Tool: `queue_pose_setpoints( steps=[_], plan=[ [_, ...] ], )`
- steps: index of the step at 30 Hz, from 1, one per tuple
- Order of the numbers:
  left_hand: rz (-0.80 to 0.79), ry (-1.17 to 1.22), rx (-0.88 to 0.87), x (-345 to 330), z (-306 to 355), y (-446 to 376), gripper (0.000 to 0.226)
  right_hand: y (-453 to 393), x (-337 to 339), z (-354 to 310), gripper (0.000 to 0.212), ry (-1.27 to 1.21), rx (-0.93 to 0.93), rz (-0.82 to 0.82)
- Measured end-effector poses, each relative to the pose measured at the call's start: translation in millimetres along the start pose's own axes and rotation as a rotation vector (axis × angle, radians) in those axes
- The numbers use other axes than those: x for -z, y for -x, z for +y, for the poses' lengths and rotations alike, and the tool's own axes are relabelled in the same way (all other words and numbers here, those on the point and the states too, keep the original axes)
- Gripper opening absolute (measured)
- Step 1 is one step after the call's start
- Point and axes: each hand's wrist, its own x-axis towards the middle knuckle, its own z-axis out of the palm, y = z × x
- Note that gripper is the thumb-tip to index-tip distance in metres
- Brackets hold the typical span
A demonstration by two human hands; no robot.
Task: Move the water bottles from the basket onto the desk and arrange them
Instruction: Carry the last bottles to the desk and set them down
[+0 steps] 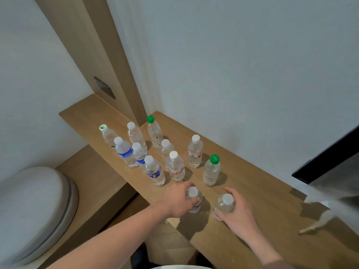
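At the far left a pale rounded chair (37, 208) sits beside a lower wooden surface, blurred. On the wooden worktop (258, 193) stand ten clear water bottles upright, in loose rows running back toward the wall corner. Leftmost is a bottle with a white and green cap (108, 135), then a blue-labelled bottle (125, 152) just in front of it, and another white-capped bottle (136, 134) behind. Two more blue-labelled bottles (155, 171) stand near the front edge. Farther back is a green-capped bottle (154, 133) near the corner. To the right come a red-labelled bottle (176, 166), another labelled bottle (195, 152), and a second green-capped bottle (212, 170), each apart from its neighbours. How much water they hold cannot be told through the blur.

Nearest the camera, the left hand (179, 200) curls its fingers round the shoulder of a white-capped bottle (194, 199) standing on the worktop. Just beside it, the right hand (240, 209) wraps round another white-capped bottle (224, 204), also resting on the worktop. At the right edge is a dark screen (328, 158).
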Motion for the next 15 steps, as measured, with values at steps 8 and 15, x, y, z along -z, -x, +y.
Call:
queue_pose_setpoints(
  steps=[8, 15],
  plan=[
    [0.077, 0.157, -0.287, 88.9, -61.0, 50.9, 0.053, 43.1, -21.4, -72.1, 0.064, -0.041, 0.001, 0.36],
    [0.383, 0.191, -0.353, 256.8, -127.0, 11.1, 0.013, 18.2, -16.3, -152.2, 0.051, 0.028, 0.026, 0.434]
  ],
)
